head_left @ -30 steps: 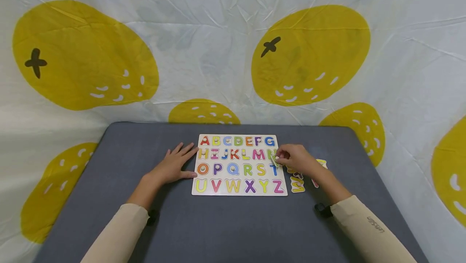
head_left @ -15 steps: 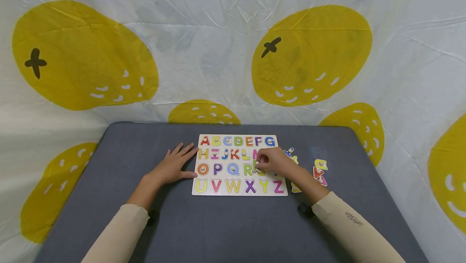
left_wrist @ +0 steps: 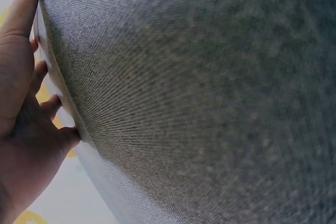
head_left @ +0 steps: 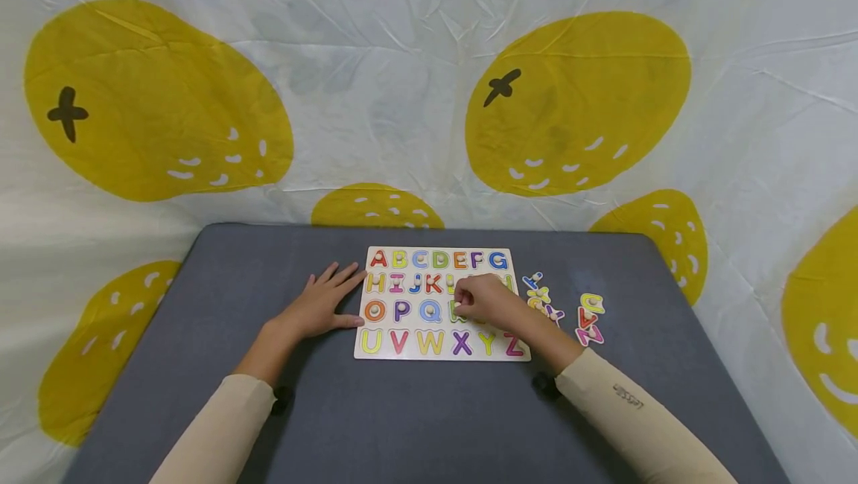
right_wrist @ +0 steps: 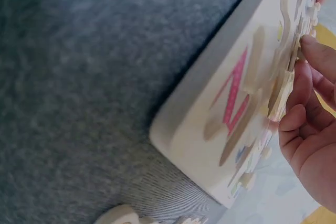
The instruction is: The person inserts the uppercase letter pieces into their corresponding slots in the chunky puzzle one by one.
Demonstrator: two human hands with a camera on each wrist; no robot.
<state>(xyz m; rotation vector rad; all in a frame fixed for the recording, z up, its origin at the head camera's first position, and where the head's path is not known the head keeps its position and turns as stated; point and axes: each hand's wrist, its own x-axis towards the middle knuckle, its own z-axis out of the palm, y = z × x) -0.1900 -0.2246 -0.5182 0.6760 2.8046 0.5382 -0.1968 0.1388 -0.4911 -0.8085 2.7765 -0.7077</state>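
Observation:
A white wooden alphabet puzzle board (head_left: 412,326) lies on the grey table, with knobbed letter pieces seated in its upper rows. My left hand (head_left: 322,301) is flat with fingers spread, its thumb and fingertips at the board's left edge; the left wrist view shows those fingertips (left_wrist: 70,136) against the edge. Over the third row, my right hand (head_left: 485,301) pinches a green letter piece (head_left: 456,314) by its knob at the R recess. Most of that piece is hidden by the fingers. The bottom row shows the printed recesses, with the pink Z (right_wrist: 234,85) nearest the right wrist camera.
Right of the board lies a cluster of loose letter pieces (head_left: 538,294), partly behind the right forearm. Farther right, a yellow U (head_left: 591,304), a red V (head_left: 586,318) and a pink Z piece (head_left: 590,335) lie in a column. A patterned curtain (head_left: 375,119) hangs behind the table.
My right hand has carried the green piece leftward from the board's right edge, across the S, to the R recess. The left hand has stayed in place.

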